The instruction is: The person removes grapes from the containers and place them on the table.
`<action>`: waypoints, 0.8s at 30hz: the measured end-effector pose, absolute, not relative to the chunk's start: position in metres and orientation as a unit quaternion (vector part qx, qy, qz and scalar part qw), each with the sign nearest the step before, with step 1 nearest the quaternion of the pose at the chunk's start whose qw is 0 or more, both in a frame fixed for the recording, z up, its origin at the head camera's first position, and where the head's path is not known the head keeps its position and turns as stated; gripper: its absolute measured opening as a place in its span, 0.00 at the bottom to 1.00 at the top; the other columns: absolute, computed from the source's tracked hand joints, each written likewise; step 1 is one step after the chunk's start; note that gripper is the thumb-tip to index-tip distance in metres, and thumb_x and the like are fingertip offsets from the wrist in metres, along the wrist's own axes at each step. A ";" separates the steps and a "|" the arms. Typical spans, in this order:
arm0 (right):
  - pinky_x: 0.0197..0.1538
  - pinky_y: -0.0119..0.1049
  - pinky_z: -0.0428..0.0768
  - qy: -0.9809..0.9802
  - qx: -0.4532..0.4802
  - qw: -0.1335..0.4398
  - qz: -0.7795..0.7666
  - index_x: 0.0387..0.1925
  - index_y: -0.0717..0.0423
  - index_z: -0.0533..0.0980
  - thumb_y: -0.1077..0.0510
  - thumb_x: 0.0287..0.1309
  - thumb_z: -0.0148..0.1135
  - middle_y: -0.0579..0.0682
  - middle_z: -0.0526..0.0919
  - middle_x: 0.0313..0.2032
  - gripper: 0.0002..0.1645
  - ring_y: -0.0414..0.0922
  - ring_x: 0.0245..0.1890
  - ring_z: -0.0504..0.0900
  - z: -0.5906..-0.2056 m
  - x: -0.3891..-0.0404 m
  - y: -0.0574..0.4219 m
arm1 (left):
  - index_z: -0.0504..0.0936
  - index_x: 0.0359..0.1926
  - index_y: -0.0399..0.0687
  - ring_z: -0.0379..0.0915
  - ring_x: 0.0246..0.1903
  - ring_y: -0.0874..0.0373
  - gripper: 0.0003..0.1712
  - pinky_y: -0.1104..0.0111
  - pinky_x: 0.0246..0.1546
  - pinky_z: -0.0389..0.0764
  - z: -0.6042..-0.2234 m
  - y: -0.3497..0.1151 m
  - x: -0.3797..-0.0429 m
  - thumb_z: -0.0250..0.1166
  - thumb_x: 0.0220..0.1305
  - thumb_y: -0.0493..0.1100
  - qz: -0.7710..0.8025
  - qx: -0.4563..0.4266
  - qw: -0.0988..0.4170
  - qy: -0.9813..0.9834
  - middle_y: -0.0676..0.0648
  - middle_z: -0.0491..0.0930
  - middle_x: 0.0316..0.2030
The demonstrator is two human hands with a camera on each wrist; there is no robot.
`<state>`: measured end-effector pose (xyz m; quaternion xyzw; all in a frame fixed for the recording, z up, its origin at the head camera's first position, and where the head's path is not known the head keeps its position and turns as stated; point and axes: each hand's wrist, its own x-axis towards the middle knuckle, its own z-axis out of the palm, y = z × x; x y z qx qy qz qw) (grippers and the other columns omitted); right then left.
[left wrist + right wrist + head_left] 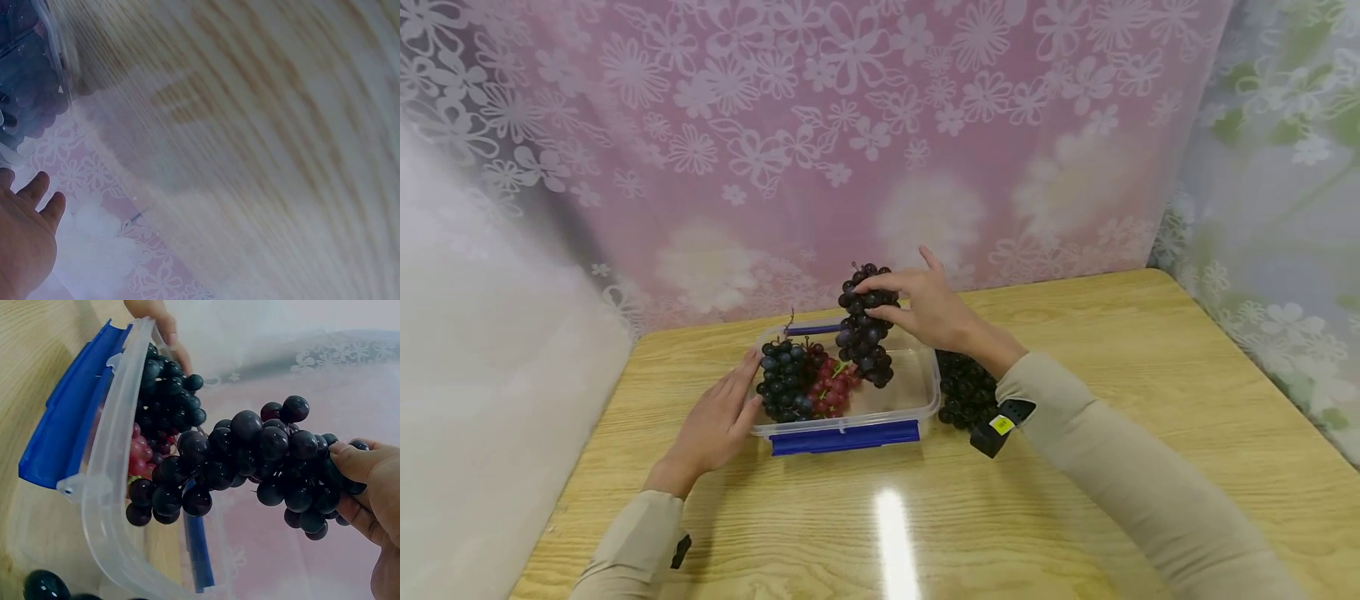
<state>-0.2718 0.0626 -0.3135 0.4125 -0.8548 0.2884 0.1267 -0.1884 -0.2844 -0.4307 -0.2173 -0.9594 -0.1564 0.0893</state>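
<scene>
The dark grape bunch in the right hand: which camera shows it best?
The right wrist view: the dark grape bunch appears largest, its grapes distinct, held by the right hand. The head view shows it smaller, over the plastic container; I can't make it out in the left wrist view.

We see a long bunch of glossy, dark purple round grapes (861, 335) held up lengthwise, its lower end hanging over the opening of a clear plastic rectangular box with blue clasps (913, 383). The lidless box sits flat, its near clasp (846, 439) swung outward. Inside, at the left, we find a bunch of blue-black round grapes (784, 379) beside a smaller bunch of red grapes with green stems (833, 390). Another bunch of blackish grapes (962, 390), partly hidden, lies just outside its right end.
</scene>
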 end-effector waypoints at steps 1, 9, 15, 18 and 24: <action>0.69 0.51 0.29 -0.853 0.413 0.132 0.290 0.57 0.46 0.78 0.52 0.63 0.62 0.44 0.82 0.51 0.20 0.43 0.51 0.79 -0.312 -0.272 0.065 | 0.41 0.76 0.46 0.50 0.68 0.41 0.35 0.47 0.64 0.55 -0.430 -0.284 -0.188 0.41 0.76 0.50 -0.156 -0.218 0.089 -0.959 0.45 0.42 0.74; 0.69 0.48 0.29 -0.840 0.413 0.183 0.299 0.55 0.49 0.79 0.56 0.60 0.65 0.47 0.82 0.51 0.20 0.44 0.51 0.79 -0.292 -0.273 0.087 | 0.43 0.76 0.43 0.51 0.68 0.40 0.35 0.46 0.64 0.55 -0.428 -0.284 -0.187 0.44 0.75 0.48 -0.151 -0.219 0.088 -0.960 0.43 0.44 0.74; 0.70 0.47 0.29 -0.840 0.406 0.204 0.296 0.55 0.50 0.79 0.58 0.59 0.66 0.48 0.82 0.50 0.21 0.46 0.53 0.78 -0.277 -0.270 0.114 | 0.42 0.76 0.44 0.51 0.68 0.39 0.35 0.45 0.63 0.56 -0.428 -0.285 -0.187 0.43 0.76 0.49 -0.147 -0.222 0.086 -0.960 0.42 0.44 0.74; 0.70 0.47 0.30 -0.840 0.403 0.219 0.291 0.53 0.50 0.79 0.59 0.58 0.67 0.48 0.83 0.49 0.20 0.47 0.52 0.78 -0.272 -0.268 0.129 | 0.42 0.76 0.45 0.51 0.68 0.40 0.35 0.45 0.63 0.56 -0.428 -0.286 -0.187 0.43 0.76 0.50 -0.146 -0.221 0.088 -0.960 0.44 0.43 0.74; 0.70 0.46 0.31 -0.842 0.393 0.240 0.282 0.52 0.52 0.80 0.64 0.55 0.68 0.51 0.84 0.47 0.21 0.50 0.49 0.80 -0.262 -0.261 0.164 | 0.44 0.76 0.49 0.48 0.69 0.41 0.35 0.45 0.64 0.53 -0.427 -0.285 -0.187 0.43 0.75 0.53 -0.128 -0.213 0.092 -0.964 0.47 0.43 0.74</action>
